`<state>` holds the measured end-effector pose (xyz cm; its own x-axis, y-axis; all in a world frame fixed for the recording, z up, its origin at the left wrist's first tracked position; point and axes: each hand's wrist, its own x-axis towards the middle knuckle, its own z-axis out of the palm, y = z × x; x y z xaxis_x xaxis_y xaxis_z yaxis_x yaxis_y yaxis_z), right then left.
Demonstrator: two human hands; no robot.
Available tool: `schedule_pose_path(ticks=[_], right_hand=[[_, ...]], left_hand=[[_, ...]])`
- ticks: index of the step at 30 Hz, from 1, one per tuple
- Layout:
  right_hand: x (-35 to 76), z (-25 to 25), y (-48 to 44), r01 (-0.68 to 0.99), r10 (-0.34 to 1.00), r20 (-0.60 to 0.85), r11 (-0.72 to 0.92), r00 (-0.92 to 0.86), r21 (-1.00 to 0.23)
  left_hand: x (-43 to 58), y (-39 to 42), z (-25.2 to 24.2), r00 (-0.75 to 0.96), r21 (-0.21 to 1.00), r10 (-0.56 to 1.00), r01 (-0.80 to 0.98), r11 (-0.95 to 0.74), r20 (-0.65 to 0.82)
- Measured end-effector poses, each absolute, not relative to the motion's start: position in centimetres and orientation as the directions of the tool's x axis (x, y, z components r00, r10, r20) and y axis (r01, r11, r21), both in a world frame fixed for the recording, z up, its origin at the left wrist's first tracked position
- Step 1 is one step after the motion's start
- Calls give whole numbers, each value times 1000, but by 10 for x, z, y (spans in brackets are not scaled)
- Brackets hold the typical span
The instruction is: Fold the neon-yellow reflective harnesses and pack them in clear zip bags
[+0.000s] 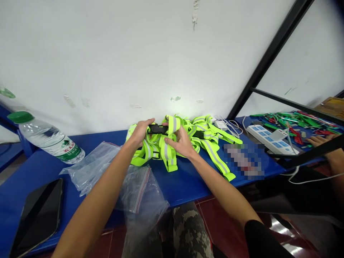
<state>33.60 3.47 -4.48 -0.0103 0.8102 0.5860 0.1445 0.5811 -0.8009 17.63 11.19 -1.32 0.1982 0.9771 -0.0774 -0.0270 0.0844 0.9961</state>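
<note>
Left hand (140, 132): clamped on black buckle (157, 129)
Right hand (180, 142): clamped on neon reflective vest strap (168, 157)
Nearby: clear zip bags (139, 190)

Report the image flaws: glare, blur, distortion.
In the head view, a bright glow lands on the white wall just above the yellow vest; the wide lens bends the blue table and stretches the left arm; a pixelated patch hides one item; glare streaks the red floor.
</note>
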Motion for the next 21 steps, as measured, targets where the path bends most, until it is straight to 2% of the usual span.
schedule_pose_path(ticks=[3, 5, 8, 12, 16, 21], right_hand=[[341, -17, 35, 80, 802, 596, 593, 34, -802], [345, 1, 39, 58, 769, 627, 625, 127, -778], [352, 24, 47, 63, 699, 671, 680, 247, -731], [372, 41, 54, 112, 630, 684, 700, 367, -705], [411, 52, 55, 134, 608, 629, 659, 484, -740], [461, 65, 48, -109, 678, 496, 642, 542, -759]], left_hand=[[159, 115, 14, 299, 968, 954, 248, -49, -28], [148, 112, 31, 376, 921, 927, 356, -159, 15], [135, 104, 58, 520, 859, 852, 407, -311, 62], [123, 92, 92, 669, 768, 743, 456, -449, 38], [109, 88, 106, 602, 687, 797, 560, -463, 47], [92, 101, 91, 380, 716, 855, 478, -509, 354]])
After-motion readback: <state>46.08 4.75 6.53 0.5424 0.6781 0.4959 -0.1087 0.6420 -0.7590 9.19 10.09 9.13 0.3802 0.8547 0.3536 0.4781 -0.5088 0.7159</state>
